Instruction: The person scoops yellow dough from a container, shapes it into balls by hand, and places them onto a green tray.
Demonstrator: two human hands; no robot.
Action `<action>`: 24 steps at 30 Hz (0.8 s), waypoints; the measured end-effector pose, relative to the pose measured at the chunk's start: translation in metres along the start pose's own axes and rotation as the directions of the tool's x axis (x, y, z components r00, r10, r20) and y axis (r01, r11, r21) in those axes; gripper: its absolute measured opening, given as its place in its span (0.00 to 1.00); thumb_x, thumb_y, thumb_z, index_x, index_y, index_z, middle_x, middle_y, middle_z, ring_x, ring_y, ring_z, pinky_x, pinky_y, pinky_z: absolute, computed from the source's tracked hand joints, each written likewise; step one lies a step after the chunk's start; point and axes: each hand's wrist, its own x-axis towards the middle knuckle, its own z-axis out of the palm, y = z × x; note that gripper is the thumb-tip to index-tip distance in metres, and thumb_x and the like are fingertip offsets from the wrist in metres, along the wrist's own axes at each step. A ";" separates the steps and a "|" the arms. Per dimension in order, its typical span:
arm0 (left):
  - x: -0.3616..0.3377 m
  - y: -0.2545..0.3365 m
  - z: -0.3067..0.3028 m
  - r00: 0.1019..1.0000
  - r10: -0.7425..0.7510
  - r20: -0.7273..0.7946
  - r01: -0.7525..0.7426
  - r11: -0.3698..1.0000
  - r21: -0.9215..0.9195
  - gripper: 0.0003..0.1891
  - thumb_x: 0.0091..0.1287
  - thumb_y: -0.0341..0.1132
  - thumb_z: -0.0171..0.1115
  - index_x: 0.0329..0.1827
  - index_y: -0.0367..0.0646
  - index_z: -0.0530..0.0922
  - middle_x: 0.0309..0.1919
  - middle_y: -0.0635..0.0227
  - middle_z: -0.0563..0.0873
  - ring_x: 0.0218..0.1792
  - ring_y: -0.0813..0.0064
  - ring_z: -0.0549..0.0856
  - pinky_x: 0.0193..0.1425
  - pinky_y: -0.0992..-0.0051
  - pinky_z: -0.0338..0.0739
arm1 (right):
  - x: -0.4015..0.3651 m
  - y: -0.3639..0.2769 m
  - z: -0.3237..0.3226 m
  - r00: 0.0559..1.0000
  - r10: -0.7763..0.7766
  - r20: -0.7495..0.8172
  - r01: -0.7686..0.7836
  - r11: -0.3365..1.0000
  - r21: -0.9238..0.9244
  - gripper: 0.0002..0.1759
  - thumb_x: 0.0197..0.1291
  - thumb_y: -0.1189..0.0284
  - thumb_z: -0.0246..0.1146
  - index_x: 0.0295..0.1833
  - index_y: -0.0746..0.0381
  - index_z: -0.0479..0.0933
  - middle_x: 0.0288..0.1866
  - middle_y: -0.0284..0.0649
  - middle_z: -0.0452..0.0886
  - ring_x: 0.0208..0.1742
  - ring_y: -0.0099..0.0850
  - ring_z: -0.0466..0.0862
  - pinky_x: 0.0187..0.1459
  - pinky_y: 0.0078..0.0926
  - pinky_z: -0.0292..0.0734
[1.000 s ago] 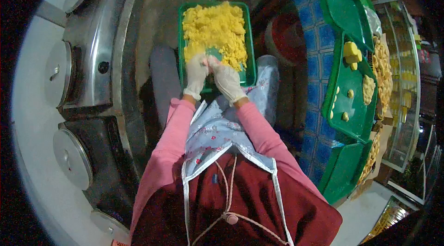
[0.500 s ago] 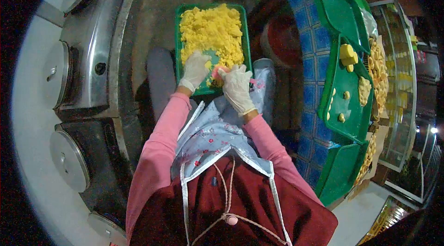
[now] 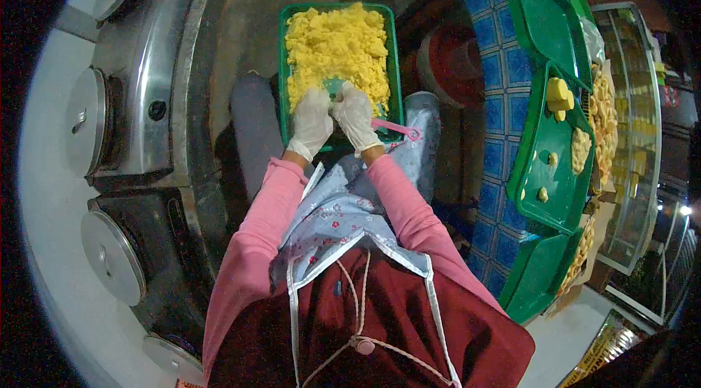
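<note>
A green tray (image 3: 395, 45) between my knees holds a heap of crumbly yellow mixture (image 3: 336, 45). My left hand (image 3: 312, 124), in a white glove, is over the tray's near end with its fingers curled in. Beside it my right hand (image 3: 354, 118), also gloved, has its fingers bent, and the fingertips of both meet. Whatever lies between them is hidden. A pink tool (image 3: 398, 127) rests on the tray's near right edge, by my right hand, its looped end over the apron.
Steel equipment with round lidded pots (image 3: 87, 122) stands at left. On the blue tiled surface (image 3: 496, 102) at right, a green tray (image 3: 529, 169) holds yellow dough pieces (image 3: 558, 94). Beyond are baked pieces (image 3: 604, 125) and a glass case (image 3: 629, 162). A red tub (image 3: 449, 67) sits behind my right knee.
My right hand has let go of the pink tool and moved left to meet my left hand. My left hand has shifted slightly towards me. The tool now lies at the tray's edge.
</note>
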 end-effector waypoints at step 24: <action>0.080 0.031 0.000 0.977 0.194 -0.084 -0.186 0.979 0.088 0.18 0.62 0.33 0.61 0.55 0.39 0.79 0.51 0.52 0.82 0.56 0.53 0.80 0.63 0.60 0.73 | -0.065 -0.018 -0.093 0.979 -0.062 -0.194 0.112 0.960 0.257 0.24 0.53 0.70 0.72 0.57 0.62 0.80 0.46 0.45 0.85 0.49 0.42 0.85 0.51 0.38 0.80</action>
